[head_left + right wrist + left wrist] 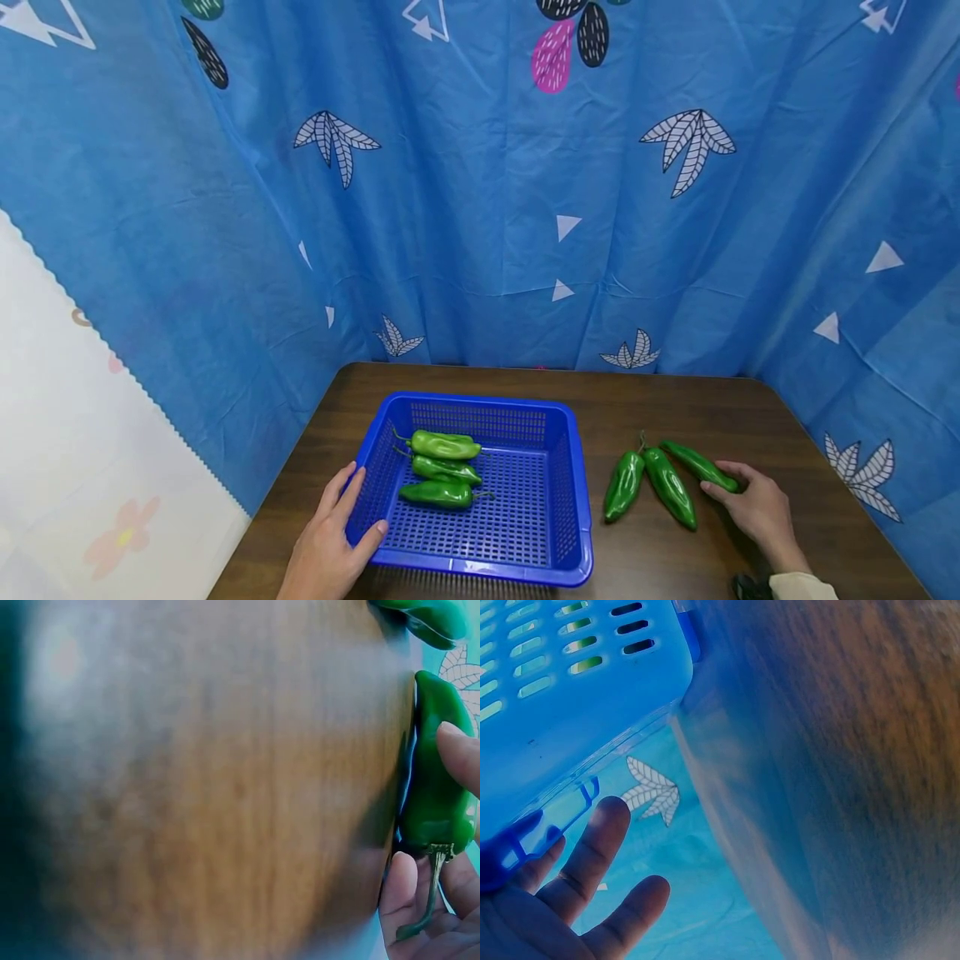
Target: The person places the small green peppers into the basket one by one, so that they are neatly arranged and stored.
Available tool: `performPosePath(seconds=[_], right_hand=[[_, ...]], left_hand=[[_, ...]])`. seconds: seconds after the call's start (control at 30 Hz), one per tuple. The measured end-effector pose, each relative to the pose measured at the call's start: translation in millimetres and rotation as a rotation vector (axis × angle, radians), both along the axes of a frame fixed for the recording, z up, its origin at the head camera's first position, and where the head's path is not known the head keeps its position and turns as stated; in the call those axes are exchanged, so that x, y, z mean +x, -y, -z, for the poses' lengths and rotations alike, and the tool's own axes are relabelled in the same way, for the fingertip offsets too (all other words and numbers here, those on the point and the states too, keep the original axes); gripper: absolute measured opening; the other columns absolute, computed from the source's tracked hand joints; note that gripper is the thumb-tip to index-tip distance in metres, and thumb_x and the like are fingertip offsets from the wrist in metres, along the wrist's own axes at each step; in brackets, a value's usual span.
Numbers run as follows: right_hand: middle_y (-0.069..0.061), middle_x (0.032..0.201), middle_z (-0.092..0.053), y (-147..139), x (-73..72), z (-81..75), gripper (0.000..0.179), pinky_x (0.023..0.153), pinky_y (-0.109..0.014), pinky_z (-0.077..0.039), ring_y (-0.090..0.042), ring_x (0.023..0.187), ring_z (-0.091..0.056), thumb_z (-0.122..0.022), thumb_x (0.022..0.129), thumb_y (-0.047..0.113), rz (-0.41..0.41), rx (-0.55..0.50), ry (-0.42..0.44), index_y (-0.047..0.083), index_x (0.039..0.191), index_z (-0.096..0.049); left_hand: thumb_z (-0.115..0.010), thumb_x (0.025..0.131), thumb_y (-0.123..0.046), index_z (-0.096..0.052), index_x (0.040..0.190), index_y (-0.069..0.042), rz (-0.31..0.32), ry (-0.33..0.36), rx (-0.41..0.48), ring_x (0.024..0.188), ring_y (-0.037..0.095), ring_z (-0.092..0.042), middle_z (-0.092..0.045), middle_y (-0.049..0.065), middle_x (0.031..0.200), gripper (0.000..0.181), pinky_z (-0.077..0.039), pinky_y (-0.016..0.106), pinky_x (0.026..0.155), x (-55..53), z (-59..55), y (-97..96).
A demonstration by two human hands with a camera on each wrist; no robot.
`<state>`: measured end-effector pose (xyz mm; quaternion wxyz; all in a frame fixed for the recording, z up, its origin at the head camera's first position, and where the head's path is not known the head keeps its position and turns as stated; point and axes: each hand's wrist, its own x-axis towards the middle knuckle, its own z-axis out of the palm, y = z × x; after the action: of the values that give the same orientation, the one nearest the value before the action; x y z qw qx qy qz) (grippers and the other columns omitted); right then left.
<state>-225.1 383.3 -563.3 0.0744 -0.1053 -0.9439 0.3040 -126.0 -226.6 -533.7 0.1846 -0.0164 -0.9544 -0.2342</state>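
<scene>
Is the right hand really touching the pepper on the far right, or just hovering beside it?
Touching. The right wrist view shows it: a fingertip of the right hand lies against the pepper, with no gap between.

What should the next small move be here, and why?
Probably lift the rightmost pepper off the table: the right hand grips it, the left hand touches the basket, and three peppers lie inside with room beside them.

Blue curtain (480,208), brown table (660,404).
</scene>
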Motion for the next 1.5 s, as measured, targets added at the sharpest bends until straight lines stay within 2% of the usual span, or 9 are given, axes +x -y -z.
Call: performPosePath(seconds=[0.17, 0.63, 0.97, 1.17, 1.33, 1.4, 1.5], right_hand=[[-0.032, 0.128, -0.059, -1, 2.9, 2.3, 0.069, 0.079, -0.053, -0.048, -0.048, 0.104, -0.059, -0.074, 0.087, 0.045, 0.002, -0.011, 0.005, -0.003, 0.134, -0.057], [-0.032, 0.133, -0.056, 0, 5.5, -3.7, 0.07, 0.079, -0.052, -0.046, -0.046, 0.105, -0.058, -0.071, 0.09, 0.048, 0.083, -0.07, -0.01, 0.0, 0.138, -0.054], [-0.031, 0.131, -0.058, 3, 12.9, -10.4, 0.068, 0.078, -0.052, -0.044, -0.044, 0.102, -0.059, -0.071, 0.09, 0.05, 0.096, -0.067, -0.076, 0.002, 0.137, -0.057], [-0.029, 0.128, -0.061, 11, 13.9, -17.5, 0.067, 0.073, -0.047, -0.047, -0.041, 0.099, -0.062, -0.071, 0.09, 0.05, 0.101, -0.075, -0.118, 0.004, 0.137, -0.058], [-0.027, 0.124, -0.064, 19, 14.7, -21.8, 0.063, 0.07, -0.043, -0.049, -0.035, 0.094, -0.063, -0.072, 0.09, 0.048, 0.094, -0.08, -0.149, 0.006, 0.135, -0.06], [-0.025, 0.122, -0.066, 24, 15.3, -22.1, 0.062, 0.067, -0.038, -0.049, -0.033, 0.093, -0.064, -0.073, 0.089, 0.048, 0.097, -0.086, -0.156, 0.008, 0.134, -0.061], [-0.021, 0.122, -0.067, 32, 17.1, -23.7, 0.061, 0.064, -0.028, -0.048, -0.015, 0.088, -0.062, -0.073, 0.089, 0.05, 0.1, -0.112, -0.165, 0.011, 0.134, -0.062]], left_hand=[[-0.076, 0.086, -0.044, -0.048, 0.15, -0.01, -0.002, 0.004, 0.0, 0.119, 0.036, -0.064, -0.038, 0.004, 0.157, 0.078, -0.056, 0.054, 0.077, 0.1, 1.1, 0.2], [-0.075, 0.087, -0.044, -0.048, 0.15, -0.01, -0.002, 0.0, -0.004, 0.117, 0.036, -0.065, -0.038, 0.004, 0.157, 0.076, -0.056, 0.053, 0.075, 0.5, 0.3, 0.6], [-0.073, 0.088, -0.046, -0.046, 0.151, -0.009, 0.02, 0.0, 0.008, 0.113, 0.034, -0.067, -0.037, 0.005, 0.158, 0.077, -0.056, 0.05, 0.073, 0.3, -0.2, 1.6], [-0.074, 0.088, -0.045, -0.045, 0.151, -0.009, 0.032, -0.009, 0.012, 0.115, 0.035, -0.066, -0.037, 0.006, 0.158, 0.078, -0.057, 0.051, 0.075, -0.3, 0.2, 3.2], [-0.074, 0.088, -0.045, -0.045, 0.151, -0.009, 0.031, -0.006, 0.016, 0.117, 0.036, -0.065, -0.037, 0.006, 0.158, 0.078, -0.057, 0.052, 0.077, 0.9, -1.0, 2.9], [-0.075, 0.088, -0.044, -0.046, 0.151, -0.008, 0.029, -0.003, 0.018, 0.117, 0.036, -0.065, -0.037, 0.006, 0.158, 0.078, -0.057, 0.052, 0.078, 1.4, -1.9, 2.5], [-0.075, 0.088, -0.044, -0.046, 0.151, -0.008, 0.03, -0.003, 0.022, 0.118, 0.036, -0.065, -0.037, 0.007, 0.158, 0.078, -0.056, 0.053, 0.079, 1.5, -2.4, 2.1]])
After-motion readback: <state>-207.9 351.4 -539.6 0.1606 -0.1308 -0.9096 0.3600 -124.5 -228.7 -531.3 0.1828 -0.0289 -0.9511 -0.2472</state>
